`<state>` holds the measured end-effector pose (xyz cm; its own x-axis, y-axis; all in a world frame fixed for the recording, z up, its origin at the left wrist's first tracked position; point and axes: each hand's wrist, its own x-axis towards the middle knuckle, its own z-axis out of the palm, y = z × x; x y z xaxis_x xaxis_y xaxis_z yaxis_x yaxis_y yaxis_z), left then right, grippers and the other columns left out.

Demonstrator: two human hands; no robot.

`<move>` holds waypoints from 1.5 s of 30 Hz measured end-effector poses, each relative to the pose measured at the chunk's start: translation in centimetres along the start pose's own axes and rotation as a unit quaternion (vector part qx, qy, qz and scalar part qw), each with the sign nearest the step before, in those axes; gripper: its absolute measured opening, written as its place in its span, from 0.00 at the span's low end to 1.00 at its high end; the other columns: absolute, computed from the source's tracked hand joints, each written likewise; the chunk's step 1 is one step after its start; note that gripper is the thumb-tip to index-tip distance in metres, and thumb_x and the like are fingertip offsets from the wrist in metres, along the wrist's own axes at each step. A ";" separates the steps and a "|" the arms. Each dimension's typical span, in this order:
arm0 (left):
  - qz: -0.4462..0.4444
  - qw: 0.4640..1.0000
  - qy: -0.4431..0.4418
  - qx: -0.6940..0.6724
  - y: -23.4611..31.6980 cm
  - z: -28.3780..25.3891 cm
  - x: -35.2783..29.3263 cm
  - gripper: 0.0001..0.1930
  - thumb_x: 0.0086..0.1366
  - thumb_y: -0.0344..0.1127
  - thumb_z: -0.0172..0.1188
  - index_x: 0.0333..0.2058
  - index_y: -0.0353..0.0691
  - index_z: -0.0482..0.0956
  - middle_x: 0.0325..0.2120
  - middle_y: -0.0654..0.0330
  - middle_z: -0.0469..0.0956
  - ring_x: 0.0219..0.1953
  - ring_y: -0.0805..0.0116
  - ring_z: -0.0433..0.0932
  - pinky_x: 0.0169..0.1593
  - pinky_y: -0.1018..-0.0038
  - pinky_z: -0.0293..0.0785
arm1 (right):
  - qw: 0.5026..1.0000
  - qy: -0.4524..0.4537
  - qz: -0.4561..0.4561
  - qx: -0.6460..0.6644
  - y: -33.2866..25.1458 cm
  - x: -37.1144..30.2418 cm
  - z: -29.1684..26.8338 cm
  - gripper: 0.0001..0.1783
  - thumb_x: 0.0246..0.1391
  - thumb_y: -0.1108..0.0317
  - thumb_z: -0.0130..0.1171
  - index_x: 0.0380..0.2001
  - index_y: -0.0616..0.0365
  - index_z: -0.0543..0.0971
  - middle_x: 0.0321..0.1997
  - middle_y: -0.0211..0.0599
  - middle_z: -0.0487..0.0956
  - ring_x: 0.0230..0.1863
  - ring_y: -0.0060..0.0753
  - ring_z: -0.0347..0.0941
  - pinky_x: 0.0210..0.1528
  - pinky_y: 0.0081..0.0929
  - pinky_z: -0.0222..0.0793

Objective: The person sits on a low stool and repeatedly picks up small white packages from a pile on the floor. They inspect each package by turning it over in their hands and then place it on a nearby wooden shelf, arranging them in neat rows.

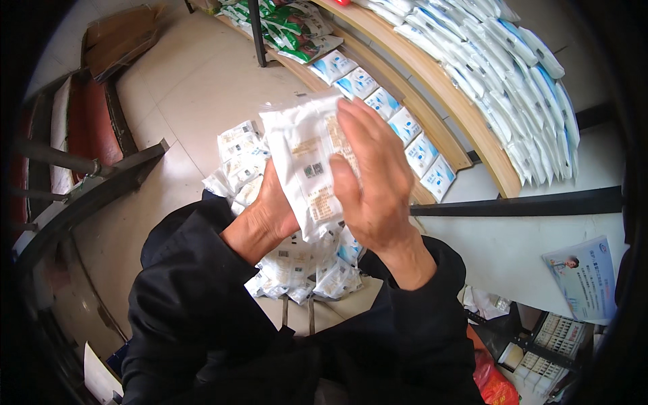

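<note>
White film, glossy and wrinkled: one white plastic packet [304,152], oblong, soft-sided and plump. Visible face printed in pale tan and gold: a block of small lines near the lower end, another along the right side and partly covered, fainter lines toward the middle. Two small square codes, dark and greenish, side by side at mid-face. Upper end finished with a thin, clear, crinkled seal; lower end creased and narrowing to a corner. Position: raised before the person's chest, tilted, upper end leaning left.

Left hand [271,202]: gripping the packet from behind and below at its left side; fingers largely hidden by the packet.

Right hand [374,175]: laid over the packet's right side, fingers bent at the upper edge, thumb over the face; whether it grips or merely rests there, cannot tell.

Beneath the hands: pile of white packets [290,270], similar film, some with dark square codes, a few showing blue. Beyond the left hand: further white packets [239,152], bunched together.

Right of the hands: wooden shelf [459,152], lower level with a row of white-and-blue packets [383,102]; upper level with white bags [496,81], closely overlapped.
</note>
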<state>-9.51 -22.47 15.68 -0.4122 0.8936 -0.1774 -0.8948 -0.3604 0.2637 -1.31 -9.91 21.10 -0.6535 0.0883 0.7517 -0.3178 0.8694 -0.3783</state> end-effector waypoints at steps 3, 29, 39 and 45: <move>-0.072 0.997 0.000 -0.038 -2.3 1.3 -0.1 0.31 0.77 0.58 0.43 0.64 0.40 0.70 0.58 0.54 0.77 0.57 0.59 0.79 0.62 0.59 0.77 | 0.994 -0.088 -0.037 -0.060 -0.1 0.1 1.9 0.20 0.61 0.68 0.61 0.54 0.64 0.77 0.54 0.52 0.80 0.61 0.56 0.75 0.64 0.53 0.68; -0.065 0.997 -0.039 0.020 0.2 1.8 -0.6 0.44 0.74 0.66 0.29 0.72 0.32 0.55 0.67 0.38 0.66 0.67 0.47 0.70 0.65 0.50 0.73 | 0.917 0.033 0.347 0.192 4.7 0.0 -0.8 0.17 0.65 0.58 0.62 0.44 0.62 0.78 0.38 0.35 0.82 0.39 0.25 0.79 0.46 0.25 0.77; 0.080 0.973 0.172 0.132 1.4 -0.7 0.8 0.29 0.78 0.60 0.36 0.55 0.38 0.71 0.47 0.56 0.77 0.48 0.62 0.79 0.52 0.61 0.81 | 0.935 -0.178 0.258 0.168 -1.4 -3.1 2.7 0.33 0.62 0.56 0.63 0.65 0.62 0.69 0.64 0.58 0.73 0.63 0.54 0.73 0.64 0.42 0.70; 0.086 0.932 0.242 0.257 0.9 0.5 0.2 0.28 0.74 0.59 0.51 0.55 0.38 0.72 0.48 0.55 0.75 0.51 0.63 0.73 0.58 0.61 0.70 | 0.851 -0.185 0.404 0.280 -0.5 -2.6 2.4 0.25 0.65 0.67 0.53 0.64 0.63 0.68 0.58 0.53 0.78 0.57 0.48 0.77 0.57 0.40 0.74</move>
<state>-10.28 -22.51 16.33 -0.6826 0.5643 -0.4644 -0.6591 -0.2008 0.7248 -1.09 -11.76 18.04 -0.9529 0.2977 -0.0581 0.1278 0.2205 -0.9670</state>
